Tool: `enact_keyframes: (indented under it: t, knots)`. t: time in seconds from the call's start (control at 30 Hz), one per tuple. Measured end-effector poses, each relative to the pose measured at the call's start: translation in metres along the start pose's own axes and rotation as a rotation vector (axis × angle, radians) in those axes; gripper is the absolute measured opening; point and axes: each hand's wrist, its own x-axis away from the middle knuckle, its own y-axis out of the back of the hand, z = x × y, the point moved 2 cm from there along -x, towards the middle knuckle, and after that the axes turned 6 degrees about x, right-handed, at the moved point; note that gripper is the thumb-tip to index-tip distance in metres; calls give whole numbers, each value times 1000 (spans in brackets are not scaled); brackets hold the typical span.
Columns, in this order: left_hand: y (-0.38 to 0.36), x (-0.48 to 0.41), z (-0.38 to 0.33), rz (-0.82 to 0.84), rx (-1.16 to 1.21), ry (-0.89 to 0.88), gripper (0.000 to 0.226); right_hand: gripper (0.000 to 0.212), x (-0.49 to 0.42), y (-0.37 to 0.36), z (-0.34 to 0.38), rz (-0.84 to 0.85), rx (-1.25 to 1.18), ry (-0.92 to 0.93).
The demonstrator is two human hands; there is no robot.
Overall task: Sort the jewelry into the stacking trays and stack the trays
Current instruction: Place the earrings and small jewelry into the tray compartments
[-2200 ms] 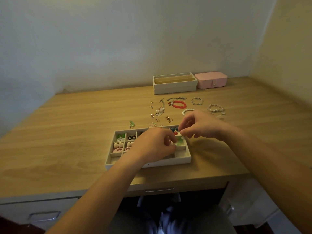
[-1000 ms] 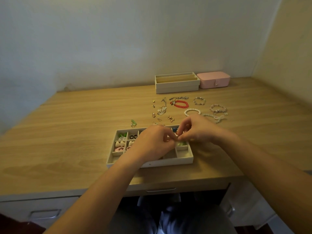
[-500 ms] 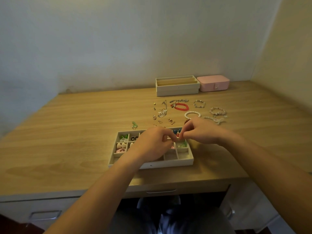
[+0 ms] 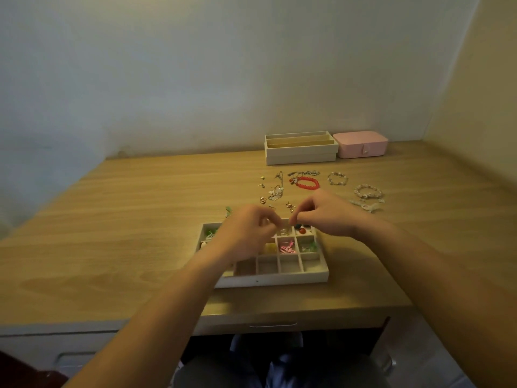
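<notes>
A white compartment tray (image 4: 268,279) lies near the desk's front edge, with small colourful pieces in its far cells and bare cells along the near row. My left hand (image 4: 246,233) hovers over the tray's left half and hides those cells. My right hand (image 4: 327,217) is over the far right corner. Both have thumb and fingers pinched, fingertips a short gap apart, on a small jewelry piece too blurred to name. Beyond the tray lie loose earrings (image 4: 275,191), a red bracelet (image 4: 305,182) and pale bead bracelets (image 4: 366,191).
Two stacked cream trays (image 4: 300,156) stand at the back of the desk, with a pink jewelry box (image 4: 361,144) to their right. A small green piece (image 4: 228,211) lies just beyond the tray's left corner. Walls close the back and right sides.
My hands met fingertip to fingertip over the tray, then rose toward its far edge and drew slightly apart. More of the tray's middle cells now show.
</notes>
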Motion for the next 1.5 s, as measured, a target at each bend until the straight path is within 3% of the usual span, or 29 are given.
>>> enact_keyframes:
  t: [0.3,0.4,0.5,0.63,0.87,1.07,1.2,1.3,1.5]
  knots:
    - [55,-40,74,-234,-129,275,23,22,-65,-26,38,-148,-82,41]
    - [55,-56,89,-186,-159,343,21,24,-80,-30,42,-179,-128,26]
    - [52,-70,95,-141,-214,392,4,23,-92,-33,42,-186,-163,11]
    - [47,-79,98,-41,-218,480,30,22,-101,-36,39,-185,-181,9]
    - [44,-84,95,2,-170,461,20,20,-106,-38,36,-168,-207,13]
    - [46,-80,77,-121,-4,275,17,23,-96,-30,33,-225,-244,27]
    - [55,-69,45,-168,245,153,13,36,-81,-19,36,-110,-331,81]
    - [56,-57,25,-147,456,144,14,28,-66,-11,38,44,-504,80]
    - [47,-41,8,-89,709,195,20,16,-37,2,32,-4,-522,121]
